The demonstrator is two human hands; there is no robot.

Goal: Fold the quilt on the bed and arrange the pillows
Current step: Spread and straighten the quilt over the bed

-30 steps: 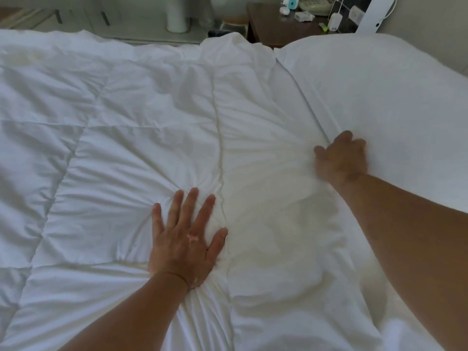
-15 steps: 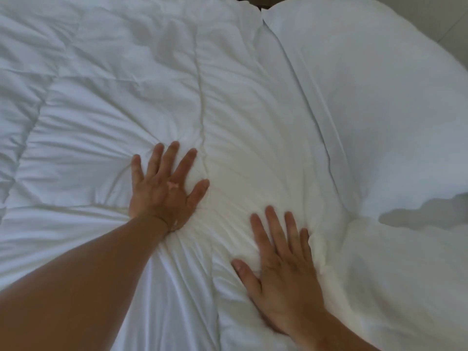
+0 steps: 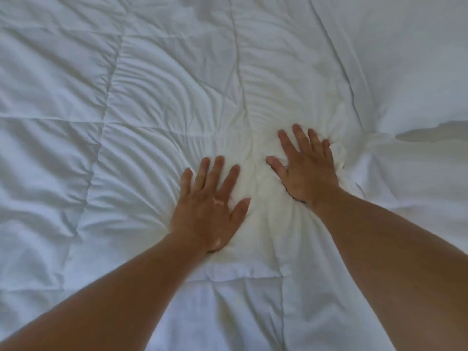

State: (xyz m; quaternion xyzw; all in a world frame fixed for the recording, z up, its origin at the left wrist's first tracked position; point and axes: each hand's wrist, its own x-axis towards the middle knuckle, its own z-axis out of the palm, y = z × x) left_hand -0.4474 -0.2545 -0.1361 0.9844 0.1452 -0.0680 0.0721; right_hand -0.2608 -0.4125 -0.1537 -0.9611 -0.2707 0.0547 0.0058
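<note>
A white stitched quilt [image 3: 141,102] covers almost the whole view, creased around my hands. My left hand [image 3: 211,203] lies flat on it with fingers spread, pressing down near the middle. My right hand [image 3: 307,165] presses flat just to the right, fingers straight, its outer edge against a bunched fold of the quilt. A white pillow [image 3: 415,67] lies at the upper right, its edge meeting the quilt beside my right hand.
A grey strip of shadowed gap [image 3: 430,134] shows under the pillow's lower edge at the right. White bedding fills the rest of the view in all directions.
My right hand left the pillow's edge, came down onto the quilt and slid forward beside my left hand. The view has tilted down and closer; the nightstand is out of sight.
</note>
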